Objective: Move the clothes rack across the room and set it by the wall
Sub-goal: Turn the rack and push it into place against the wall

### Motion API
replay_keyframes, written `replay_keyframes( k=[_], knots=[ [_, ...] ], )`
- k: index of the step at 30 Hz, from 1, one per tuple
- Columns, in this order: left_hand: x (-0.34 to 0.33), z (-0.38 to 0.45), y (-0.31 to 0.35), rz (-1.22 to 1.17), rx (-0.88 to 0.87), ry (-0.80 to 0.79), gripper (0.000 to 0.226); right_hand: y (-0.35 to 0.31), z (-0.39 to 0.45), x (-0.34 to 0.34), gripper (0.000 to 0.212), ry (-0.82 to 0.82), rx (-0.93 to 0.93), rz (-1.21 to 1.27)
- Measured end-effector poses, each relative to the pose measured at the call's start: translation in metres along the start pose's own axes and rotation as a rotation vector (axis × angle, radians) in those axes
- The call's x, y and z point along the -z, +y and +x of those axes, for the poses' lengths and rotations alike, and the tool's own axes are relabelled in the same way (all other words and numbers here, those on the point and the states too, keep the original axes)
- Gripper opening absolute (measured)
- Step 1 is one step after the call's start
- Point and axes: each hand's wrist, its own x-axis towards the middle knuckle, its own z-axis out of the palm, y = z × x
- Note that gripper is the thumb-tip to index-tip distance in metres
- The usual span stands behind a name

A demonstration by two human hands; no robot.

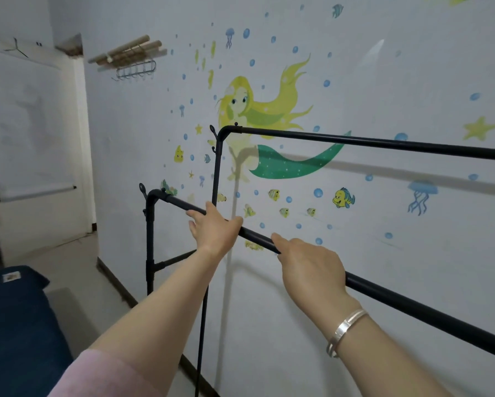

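The black metal clothes rack (383, 145) stands close along the white wall (412, 253) with mermaid stickers. Its higher far bar runs at mermaid height, and a lower near bar (418, 309) crosses in front of me. My left hand (214, 229) lies on the near bar close to its left corner, with the fingers spread and not curled around it. My right hand (312, 270), with a silver bangle on the wrist, is further right on the same bar, fingers wrapped over it. The rack's feet are out of view.
A blue padded piece of furniture (17, 325) fills the lower left, with a strip of grey floor (77, 270) between it and the wall. A wooden shelf with wire hooks (131, 60) hangs high on the wall. A white panel (34, 124) stands at the far left.
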Motion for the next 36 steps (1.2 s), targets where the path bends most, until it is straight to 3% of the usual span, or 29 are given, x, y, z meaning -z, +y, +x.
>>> replay_keyframes(
  k=[7,14,17,29,33,36],
  knots=[
    [-0.012,0.010,0.002,0.011,-0.047,-0.077,0.083,0.004,0.002,-0.007,0.050,0.017,-0.079,-0.051],
    [-0.013,0.008,0.000,0.191,-0.095,-0.047,0.078,0.009,0.001,-0.009,0.039,0.079,-0.085,-0.107],
    [-0.015,-0.003,0.000,0.283,-0.265,-0.002,0.069,0.015,-0.013,-0.004,0.035,0.096,-0.119,-0.081],
    [-0.065,-0.171,0.063,0.268,-1.080,-0.278,0.081,0.092,-0.138,0.046,0.042,0.172,-0.567,-0.102],
    [-0.076,-0.205,0.085,0.274,-1.197,-0.329,0.059,0.126,-0.187,0.072,0.045,0.186,-0.705,-0.104],
    [-0.083,-0.217,0.097,0.325,-1.192,-0.274,0.059,0.147,-0.208,0.086,0.036,0.229,-0.724,-0.051]
  ],
)
